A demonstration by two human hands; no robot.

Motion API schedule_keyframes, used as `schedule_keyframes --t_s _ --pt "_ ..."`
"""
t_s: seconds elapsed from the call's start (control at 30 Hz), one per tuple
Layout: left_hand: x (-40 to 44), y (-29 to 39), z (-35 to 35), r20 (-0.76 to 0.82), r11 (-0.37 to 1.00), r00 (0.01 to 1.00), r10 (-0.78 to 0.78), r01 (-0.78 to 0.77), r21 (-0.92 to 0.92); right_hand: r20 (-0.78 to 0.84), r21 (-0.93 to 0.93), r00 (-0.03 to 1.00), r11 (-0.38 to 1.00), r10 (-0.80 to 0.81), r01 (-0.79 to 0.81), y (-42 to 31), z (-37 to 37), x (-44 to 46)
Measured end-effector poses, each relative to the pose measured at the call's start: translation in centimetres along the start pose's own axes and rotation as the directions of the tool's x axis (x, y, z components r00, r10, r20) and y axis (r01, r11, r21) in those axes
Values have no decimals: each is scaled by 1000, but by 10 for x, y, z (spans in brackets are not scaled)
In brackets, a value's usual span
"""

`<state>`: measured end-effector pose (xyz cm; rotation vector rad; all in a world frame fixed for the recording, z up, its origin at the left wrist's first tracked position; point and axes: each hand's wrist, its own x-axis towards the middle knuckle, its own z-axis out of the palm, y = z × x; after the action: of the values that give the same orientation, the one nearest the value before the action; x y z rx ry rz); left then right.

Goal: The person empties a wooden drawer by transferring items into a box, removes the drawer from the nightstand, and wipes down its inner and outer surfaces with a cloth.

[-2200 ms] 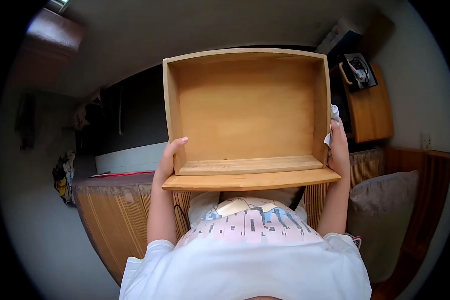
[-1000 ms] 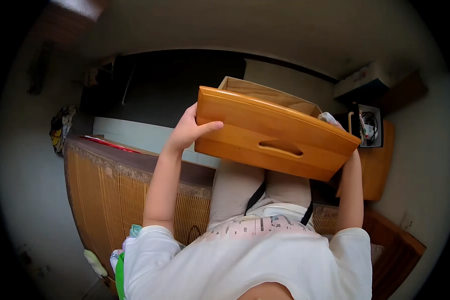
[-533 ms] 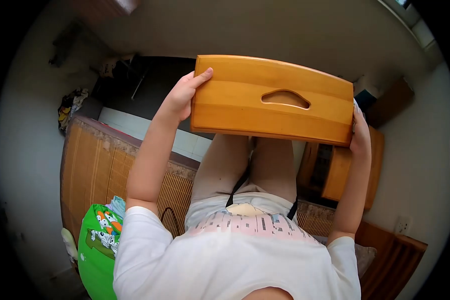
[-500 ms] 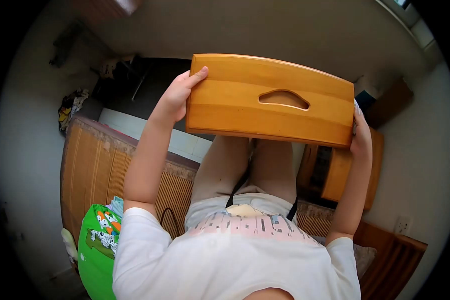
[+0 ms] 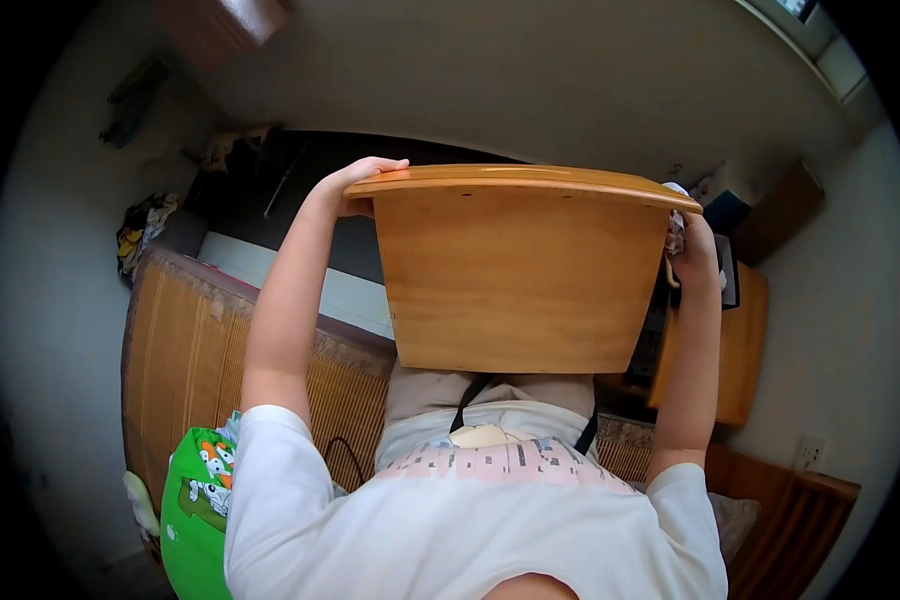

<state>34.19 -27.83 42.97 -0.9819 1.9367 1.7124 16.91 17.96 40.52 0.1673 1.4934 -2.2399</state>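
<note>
Left hand (image 5: 355, 178) and right hand (image 5: 697, 245), recorded in the head view, both grasp one yellow-brown, box-shaped wooden drawer (image 5: 520, 285). Drawer is held up before the torso, underside towards the wearer, its slightly curved wooden front panel (image 5: 520, 180) uppermost. Left grip: at the panel's left end, wrist bent inward, digits laid over the top edge. Right grip: at the opposite end, wrist near upright; a crumpled white piece of cloth or paper (image 5: 676, 236) is pinched between hand and drawer. Right fingertips are largely hidden. Both forearms reach forward, elbows outside the drawer's sides. Lower drawer edge overlaps the beige trousers (image 5: 425, 395); contact cannot be determined.
</note>
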Motion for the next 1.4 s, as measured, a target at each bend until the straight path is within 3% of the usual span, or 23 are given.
schedule_keyframes --t_s 0.03,0.07,0.13,0.2,0.3,0.37,0.4,0.47,0.5,0.57,0.67,0.73,0.8,0.87,1.0,1.03,1.07,1.13,1.2,1.3,1.33,1.4 --pt "1 3 4 -37 998 999 -20 22 59 200 11 979 999 30 -33 2 -17 10" --pt "12 1 3 -34 998 999 -11 13 55 201 6 979 1000 23 -25 10 -26 20" --pt "33 0 -1 82 998 996 -46 43 37 -212 -67 976 997 -52 39 14 3 11" --pt "44 -3 -3 115 998 992 -60 59 12 -69 -60 996 997 -51 47 36 -28 33" --pt "36 0 4 81 996 994 -74 70 59 -104 -165 994 986 -15 -3 48 -7 6" --pt "33 -7 7 115 980 993 20 3 -198 -75 -235 995 971 -70 51 52 2 -6" --pt "30 -15 15 119 980 993 16 7 -198 -80 -236 995 971 -67 47 55 -3 -6" --pt "22 -36 33 23 713 944 330 -233 -661 -59 -90 992 991 -109 104 64 -13 -2" --pt "22 -47 43 -29 628 930 366 -270 -730 -64 -85 992 991 -112 106 63 -13 -3" --pt "10 -57 46 -57 606 921 385 -299 -737 69 -323 977 922 -204 215 54 -10 -9" --pt "-14 -47 40 -141 471 853 502 -406 -783 101 -258 945 909 -310 326 26 18 -32" --pt "-32 -51 27 -54 364 725 687 -407 -838 152 -108 939 939 -308 326 27 -22 -19" --pt "-68 -35 39 -160 446 698 698 -599 -664 181 -267 875 834 -449 483 49 -72 -5" --pt "-84 -43 54 -313 548 713 628 -690 -472 207 -180 883 871 -420 457 58 -69 -28" --pt "-70 -117 63 -329 581 753 570 -653 -486 288 134 911 954 -295 267 83 -65 -88" --pt "-72 -134 67 -325 497 751 575 -636 -590 307 177 908 954 -286 241 94 -72 -91" --pt "-73 -149 70 -323 506 763 560 -624 -595 302 172 914 959 -269 226 101 -80 -95" --pt "-77 -172 74 -324 547 755 570 -643 -535 140 237 980 966 -139 103 100 -70 -109" --pt "-82 -184 89 -328 530 723 608 -677 -510 191 300 966 947 -175 112 102 -60 -116" --pt "-90 -189 114 -402 523 687 605 -724 -450 -112 118 963 959 -247 259 108 -66 -116" --pt "-90 -189 118 -403 521 685 607 -726 -449 -279 -36 903 943 -327 331 108 -72 -117" --pt "-89 -187 125 -404 477 729 552 -674 -564 -311 -159 811 869 -495 469 99 -69 -124"
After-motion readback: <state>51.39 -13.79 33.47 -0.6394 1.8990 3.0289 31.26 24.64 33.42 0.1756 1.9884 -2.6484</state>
